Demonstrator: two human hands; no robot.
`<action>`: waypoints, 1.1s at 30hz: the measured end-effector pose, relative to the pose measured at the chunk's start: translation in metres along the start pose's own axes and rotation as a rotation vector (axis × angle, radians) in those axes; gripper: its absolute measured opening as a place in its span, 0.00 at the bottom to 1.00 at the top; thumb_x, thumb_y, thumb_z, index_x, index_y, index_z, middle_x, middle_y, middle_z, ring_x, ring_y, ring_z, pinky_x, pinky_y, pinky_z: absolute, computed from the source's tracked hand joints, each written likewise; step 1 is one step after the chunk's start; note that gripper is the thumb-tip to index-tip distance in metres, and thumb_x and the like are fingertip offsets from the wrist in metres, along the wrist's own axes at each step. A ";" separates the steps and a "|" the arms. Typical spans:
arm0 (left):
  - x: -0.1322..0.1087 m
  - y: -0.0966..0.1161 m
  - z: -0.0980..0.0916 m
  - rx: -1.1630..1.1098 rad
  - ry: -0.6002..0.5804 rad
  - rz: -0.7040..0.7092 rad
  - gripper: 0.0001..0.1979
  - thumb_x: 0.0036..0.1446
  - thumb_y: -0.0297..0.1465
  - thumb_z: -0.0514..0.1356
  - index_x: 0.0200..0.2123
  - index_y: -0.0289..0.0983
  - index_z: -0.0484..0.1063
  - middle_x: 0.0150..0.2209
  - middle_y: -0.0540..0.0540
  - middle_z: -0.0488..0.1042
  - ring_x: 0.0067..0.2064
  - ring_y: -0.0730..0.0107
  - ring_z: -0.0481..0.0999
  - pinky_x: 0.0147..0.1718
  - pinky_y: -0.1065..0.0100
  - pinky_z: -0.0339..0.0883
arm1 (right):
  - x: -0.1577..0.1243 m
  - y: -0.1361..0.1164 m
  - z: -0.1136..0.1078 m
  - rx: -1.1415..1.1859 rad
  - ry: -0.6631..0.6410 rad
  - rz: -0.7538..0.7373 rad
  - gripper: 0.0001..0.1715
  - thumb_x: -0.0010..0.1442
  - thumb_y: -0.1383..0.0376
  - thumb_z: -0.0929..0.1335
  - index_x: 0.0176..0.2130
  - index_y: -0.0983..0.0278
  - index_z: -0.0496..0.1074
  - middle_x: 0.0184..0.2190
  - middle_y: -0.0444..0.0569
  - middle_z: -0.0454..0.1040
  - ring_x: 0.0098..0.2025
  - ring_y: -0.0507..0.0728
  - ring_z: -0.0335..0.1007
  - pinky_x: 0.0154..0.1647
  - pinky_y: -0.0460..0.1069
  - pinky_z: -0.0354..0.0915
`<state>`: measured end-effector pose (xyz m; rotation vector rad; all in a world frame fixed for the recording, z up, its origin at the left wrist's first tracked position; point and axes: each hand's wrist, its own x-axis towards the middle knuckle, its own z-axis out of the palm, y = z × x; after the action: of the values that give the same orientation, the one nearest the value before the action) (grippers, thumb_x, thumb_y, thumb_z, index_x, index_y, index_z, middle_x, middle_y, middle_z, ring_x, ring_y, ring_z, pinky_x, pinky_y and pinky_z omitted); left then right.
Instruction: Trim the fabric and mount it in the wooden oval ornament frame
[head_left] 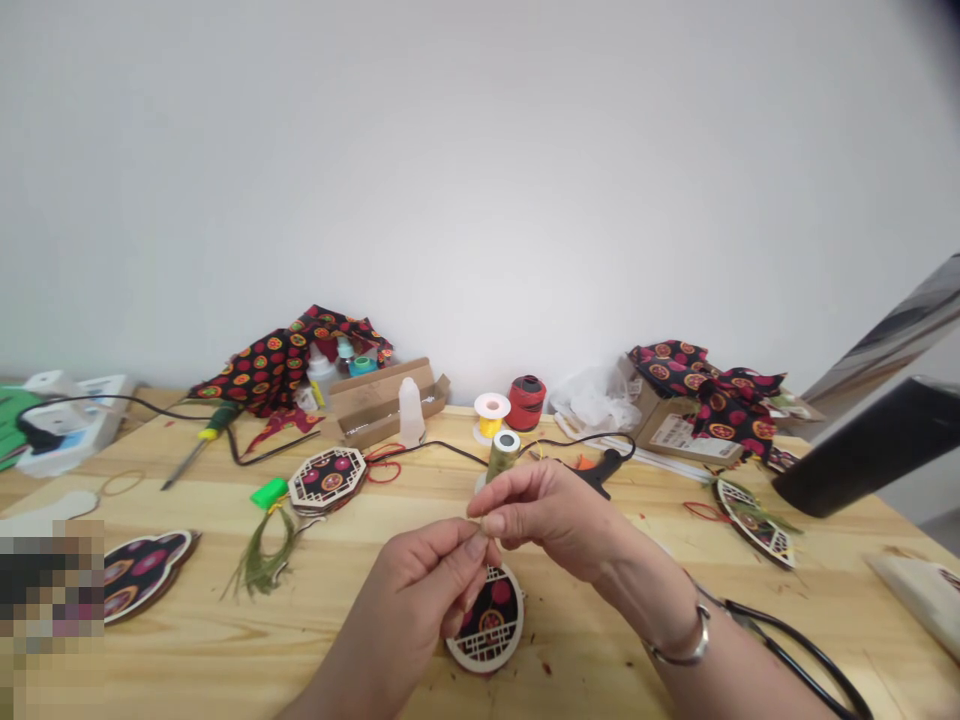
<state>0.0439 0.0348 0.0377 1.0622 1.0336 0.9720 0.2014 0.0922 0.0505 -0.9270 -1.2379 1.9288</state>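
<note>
My left hand (pixel 442 575) and my right hand (pixel 536 515) meet fingertip to fingertip above the table, both closed in a pinch. Whatever lies between the fingers is too small to make out. Just below them, a round ornament (pixel 487 625) with a pale lattice frame over dark patterned fabric lies on the wood, its upper part hidden by my hands. A spool of olive thread (pixel 501 458) stands right behind my right hand. To the left lie an octagonal ornament (pixel 328 480) and an olive tassel (pixel 262 550) with a bright green piece (pixel 268 492).
Behind are an opened cardboard box (pixel 375 405), a yellow spool (pixel 491 418), a red cord spool (pixel 526 402) and a glue gun (pixel 604 470). Black-handled scissors (pixel 795 650) lie by my right forearm. A screwdriver (pixel 199 448) and a cloud-shaped ornament (pixel 146 575) sit at left.
</note>
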 end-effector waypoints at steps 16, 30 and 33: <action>0.000 0.000 0.002 -0.393 0.007 -0.084 0.09 0.55 0.34 0.62 0.30 0.33 0.76 0.20 0.54 0.62 0.21 0.80 0.46 0.19 0.73 0.40 | -0.003 -0.002 0.008 -0.086 0.083 -0.190 0.10 0.44 0.63 0.75 0.21 0.66 0.73 0.19 0.43 0.74 0.24 0.49 0.66 0.32 0.47 0.60; -0.002 0.000 0.008 -0.480 0.027 -0.129 0.08 0.49 0.32 0.68 0.30 0.32 0.77 0.17 0.55 0.61 0.20 0.81 0.45 0.18 0.75 0.40 | -0.006 -0.006 0.011 -0.163 0.120 -0.213 0.10 0.45 0.63 0.73 0.21 0.65 0.72 0.17 0.41 0.70 0.23 0.49 0.62 0.29 0.47 0.58; -0.001 -0.001 0.007 -0.473 0.018 -0.133 0.08 0.48 0.32 0.69 0.30 0.32 0.77 0.17 0.55 0.63 0.21 0.81 0.46 0.18 0.75 0.40 | -0.007 -0.006 0.011 -0.165 0.111 -0.233 0.08 0.46 0.64 0.72 0.20 0.64 0.72 0.17 0.40 0.70 0.23 0.49 0.61 0.29 0.47 0.59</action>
<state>0.0510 0.0322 0.0378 0.5883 0.8209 1.0509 0.1963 0.0835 0.0609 -0.9149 -1.3889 1.5925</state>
